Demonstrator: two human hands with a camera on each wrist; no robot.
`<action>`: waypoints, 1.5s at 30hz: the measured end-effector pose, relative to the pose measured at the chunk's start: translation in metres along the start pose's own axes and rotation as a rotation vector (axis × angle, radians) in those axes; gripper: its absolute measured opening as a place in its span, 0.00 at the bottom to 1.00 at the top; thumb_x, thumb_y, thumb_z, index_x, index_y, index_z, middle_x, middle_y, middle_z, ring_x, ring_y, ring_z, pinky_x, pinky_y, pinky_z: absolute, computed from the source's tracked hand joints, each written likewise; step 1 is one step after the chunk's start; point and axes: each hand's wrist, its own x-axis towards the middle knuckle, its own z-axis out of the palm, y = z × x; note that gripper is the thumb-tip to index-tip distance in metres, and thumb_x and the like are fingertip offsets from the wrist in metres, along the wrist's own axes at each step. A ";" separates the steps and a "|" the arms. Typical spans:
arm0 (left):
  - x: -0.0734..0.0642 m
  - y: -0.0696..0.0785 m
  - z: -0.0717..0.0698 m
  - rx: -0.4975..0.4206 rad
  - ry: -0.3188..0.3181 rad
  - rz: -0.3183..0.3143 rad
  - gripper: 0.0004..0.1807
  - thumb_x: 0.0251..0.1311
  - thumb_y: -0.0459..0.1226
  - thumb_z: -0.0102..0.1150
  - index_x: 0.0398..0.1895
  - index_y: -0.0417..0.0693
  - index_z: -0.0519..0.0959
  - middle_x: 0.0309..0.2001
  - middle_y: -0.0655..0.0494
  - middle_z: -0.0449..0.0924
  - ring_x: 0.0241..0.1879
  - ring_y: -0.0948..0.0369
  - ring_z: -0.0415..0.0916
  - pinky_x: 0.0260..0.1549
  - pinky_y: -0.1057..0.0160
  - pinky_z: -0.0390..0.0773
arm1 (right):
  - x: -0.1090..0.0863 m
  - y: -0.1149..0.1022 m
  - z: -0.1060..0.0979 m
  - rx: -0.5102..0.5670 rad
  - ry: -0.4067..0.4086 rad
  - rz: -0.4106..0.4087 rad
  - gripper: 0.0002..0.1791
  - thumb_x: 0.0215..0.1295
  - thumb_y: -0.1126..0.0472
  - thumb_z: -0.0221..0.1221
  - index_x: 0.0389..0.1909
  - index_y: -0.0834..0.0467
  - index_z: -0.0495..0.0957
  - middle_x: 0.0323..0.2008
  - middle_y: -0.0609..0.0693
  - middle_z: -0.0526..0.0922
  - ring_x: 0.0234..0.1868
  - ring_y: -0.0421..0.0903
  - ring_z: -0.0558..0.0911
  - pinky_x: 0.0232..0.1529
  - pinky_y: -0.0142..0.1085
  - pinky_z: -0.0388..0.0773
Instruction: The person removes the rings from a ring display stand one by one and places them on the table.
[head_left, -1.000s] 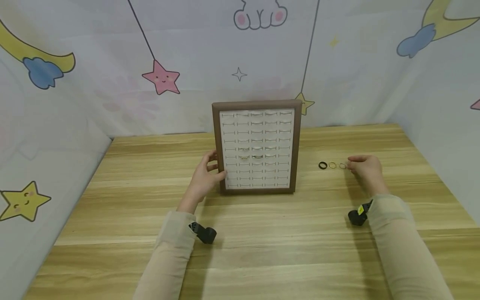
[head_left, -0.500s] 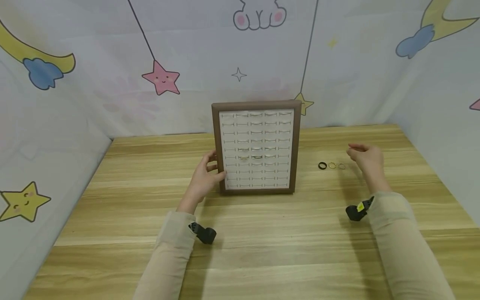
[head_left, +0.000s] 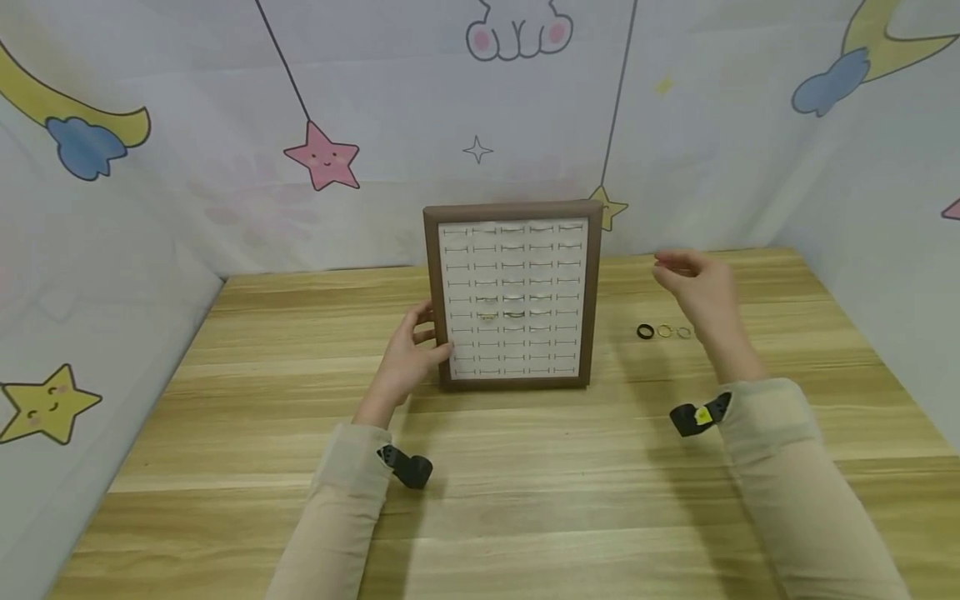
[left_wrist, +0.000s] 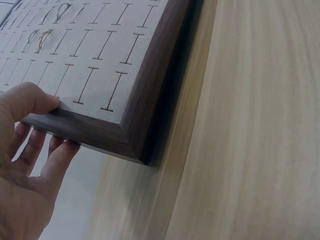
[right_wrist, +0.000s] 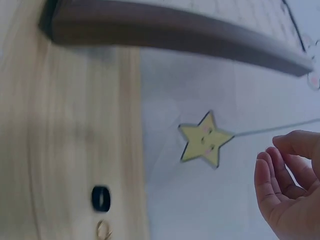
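A ring display board (head_left: 517,354) with a dark brown frame stands upright, tilted back, in the head view. Several rings (left_wrist: 44,41) sit in slots near its middle. My left hand (head_left: 406,360) grips its left edge, thumb in front and fingers behind. To the board's right, my right hand (head_left: 705,293) is raised above the table, thumb and fingertips brought together; I cannot tell if something small is pinched there. Below it on the table lie a black ring (head_left: 645,332), a gold ring (head_left: 665,331) and a silver ring (head_left: 683,332).
The wooden table (head_left: 510,492) meets a pale fabric backdrop (head_left: 397,100) printed with stars, right behind the board. A black wrist camera (head_left: 408,467) is strapped over the left sleeve, another wrist camera (head_left: 697,415) over the right.
My right hand has lifted from beside the row of rings and moved up and left towards the board. The left hand and the board have stayed put.
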 end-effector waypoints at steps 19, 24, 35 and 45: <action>0.001 0.000 0.000 0.006 0.000 0.006 0.41 0.59 0.28 0.58 0.74 0.50 0.51 0.70 0.46 0.57 0.67 0.46 0.62 0.60 0.48 0.73 | -0.034 -0.053 0.065 -0.129 -0.181 -0.355 0.12 0.64 0.67 0.58 0.46 0.63 0.81 0.44 0.59 0.85 0.40 0.50 0.82 0.39 0.30 0.78; 0.000 0.001 0.000 0.013 0.002 0.004 0.41 0.59 0.29 0.58 0.74 0.51 0.51 0.70 0.46 0.57 0.67 0.47 0.62 0.60 0.49 0.73 | -0.042 -0.055 0.084 -0.177 -0.233 -0.403 0.11 0.63 0.67 0.58 0.45 0.63 0.81 0.44 0.58 0.85 0.41 0.51 0.83 0.44 0.41 0.82; 0.001 0.000 0.001 0.005 0.006 0.002 0.40 0.59 0.29 0.57 0.74 0.51 0.52 0.69 0.47 0.58 0.67 0.47 0.62 0.60 0.49 0.73 | -0.047 -0.057 0.107 -0.217 -0.264 -0.483 0.10 0.61 0.70 0.58 0.43 0.63 0.82 0.43 0.57 0.85 0.43 0.50 0.82 0.46 0.40 0.82; -0.002 0.003 0.001 0.033 0.006 -0.005 0.40 0.60 0.30 0.57 0.74 0.53 0.52 0.70 0.47 0.57 0.68 0.47 0.61 0.60 0.48 0.73 | -0.048 -0.058 0.117 -0.290 -0.235 -0.502 0.11 0.61 0.71 0.57 0.43 0.62 0.83 0.43 0.55 0.84 0.44 0.49 0.82 0.47 0.39 0.81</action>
